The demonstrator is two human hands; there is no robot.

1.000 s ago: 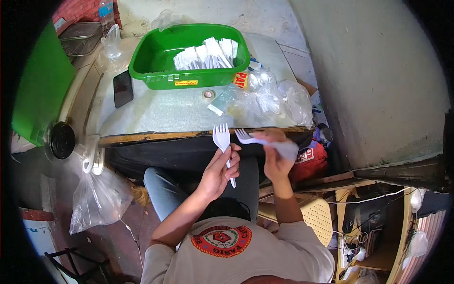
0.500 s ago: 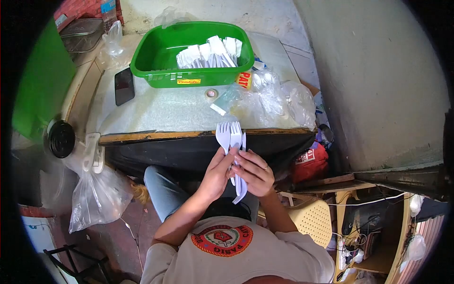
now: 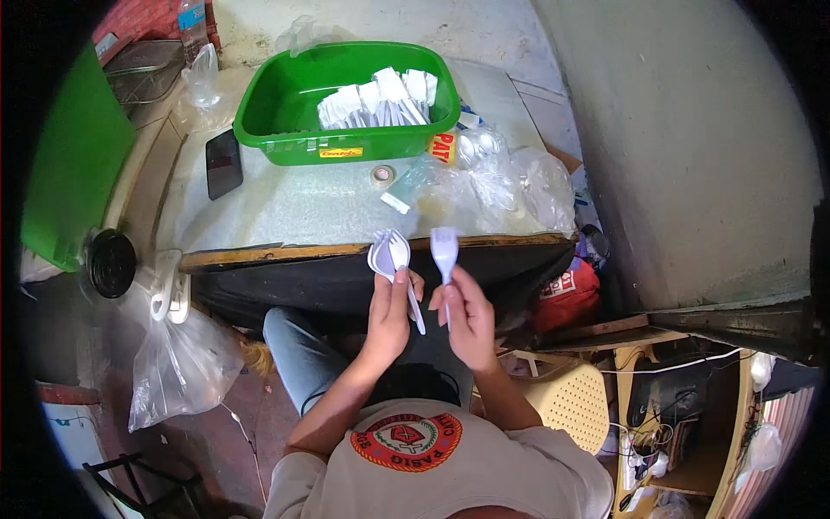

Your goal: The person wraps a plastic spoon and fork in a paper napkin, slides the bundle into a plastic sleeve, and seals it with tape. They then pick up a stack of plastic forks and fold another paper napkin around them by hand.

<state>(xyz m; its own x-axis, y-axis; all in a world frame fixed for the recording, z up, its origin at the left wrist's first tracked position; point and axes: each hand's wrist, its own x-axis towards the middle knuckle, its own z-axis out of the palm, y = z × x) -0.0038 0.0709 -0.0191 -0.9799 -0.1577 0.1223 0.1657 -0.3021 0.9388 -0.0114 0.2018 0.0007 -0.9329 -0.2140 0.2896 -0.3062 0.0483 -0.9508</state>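
In front of the table edge, my left hand (image 3: 391, 311) is closed around a small bunch of white plastic cutlery. A spoon (image 3: 377, 258) shows in that bunch, with a fork (image 3: 399, 249) lying over it and its handle slanting down past the fingers. To the right, apart from the bunch, my right hand (image 3: 469, 324) pinches a single white plastic fork (image 3: 444, 251) by its handle, tines up. Beyond both hands, a green basin (image 3: 285, 149) on the table holds several bundles of white-wrapped cutlery (image 3: 380, 99).
A phone (image 3: 224, 164) lies left of the basin, and a tape roll (image 3: 382, 176) sits before it. Clear plastic bags (image 3: 510, 186) cover the table's right side. A knotted plastic bag (image 3: 181, 368) hangs at the left. A perforated plastic chair (image 3: 571, 402) stands at my right.
My hands were together around one cutlery bundle; now they are apart. The right has moved slightly right with one fork, while the left keeps the rest, its spoon bowl now showing.
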